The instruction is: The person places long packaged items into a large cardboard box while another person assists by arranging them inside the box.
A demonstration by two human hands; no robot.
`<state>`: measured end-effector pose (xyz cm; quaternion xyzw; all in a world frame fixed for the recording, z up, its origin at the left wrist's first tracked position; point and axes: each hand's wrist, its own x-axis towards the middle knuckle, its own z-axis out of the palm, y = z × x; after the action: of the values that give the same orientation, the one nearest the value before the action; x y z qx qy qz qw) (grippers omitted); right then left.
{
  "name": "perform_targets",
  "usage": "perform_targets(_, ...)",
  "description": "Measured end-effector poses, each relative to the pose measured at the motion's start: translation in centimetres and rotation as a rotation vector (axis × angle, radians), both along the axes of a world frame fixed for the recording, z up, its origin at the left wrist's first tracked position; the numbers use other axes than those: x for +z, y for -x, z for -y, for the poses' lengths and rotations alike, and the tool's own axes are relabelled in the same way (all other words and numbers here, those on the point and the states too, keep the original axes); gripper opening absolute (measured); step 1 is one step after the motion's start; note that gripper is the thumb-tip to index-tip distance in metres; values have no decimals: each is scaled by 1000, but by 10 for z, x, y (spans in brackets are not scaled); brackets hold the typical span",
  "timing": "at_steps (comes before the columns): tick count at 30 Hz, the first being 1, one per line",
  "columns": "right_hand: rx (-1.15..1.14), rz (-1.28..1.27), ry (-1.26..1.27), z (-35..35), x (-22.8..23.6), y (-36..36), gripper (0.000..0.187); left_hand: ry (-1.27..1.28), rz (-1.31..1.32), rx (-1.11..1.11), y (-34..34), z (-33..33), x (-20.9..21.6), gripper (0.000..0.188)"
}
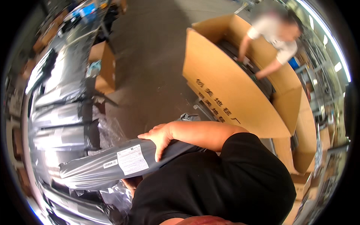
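Note:
A long roll-shaped package [90, 173] in dark grey plastic lies across the front of my body, with a white printed label [133, 160] on its side. My right hand [159, 138] is laid over its upper side near the body, thumb and fingers apart and gripping it. Underneath, close to the label, my left hand [131, 182] shows only in part against the package's lower side; its fingers are hidden. The package's far-left end reaches over the row of similar wrapped packages [62, 138].
Clear plastic film [108, 129] hangs by the packages. A small open carton [107, 69] stands beyond. On the right is a large open cardboard box [232, 84], with a co-worker [275, 41] reaching into it over dark contents. A metal cart frame [204, 110] shows below the box.

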<state>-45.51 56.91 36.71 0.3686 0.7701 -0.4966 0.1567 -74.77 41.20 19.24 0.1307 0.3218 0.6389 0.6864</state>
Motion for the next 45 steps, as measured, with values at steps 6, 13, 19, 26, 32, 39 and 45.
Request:
perform_targets(6,-256,-103,-462,48,96,-145,124,-550,-418,-187,-89,-115,60,60)
perform_targets(13,-286,34,-1238,98,254,-330,103,-687,280,-597,-379,-231,236,43)
perform_targets(19,-550,192,-899,146,281,-496,120,-598,303,-686,-631,-181,295,61)
perform_targets(26,-1012,-95,-606,155,161,-640,125,-194,183,-996,-743,-138,224,60)
perform_targets(32,-1109,-299,-162,173,70,-706,131,312,-195,-1286,-774,-127,193,65)
perform_targets(39,-1163,-710,365,165,-15,-735,113,461,-474,-1556,-806,-151,149,56)
perform_targets(45,-1238,-561,727,153,-140,-798,110,528,-618,-1742,-852,-179,68,66)
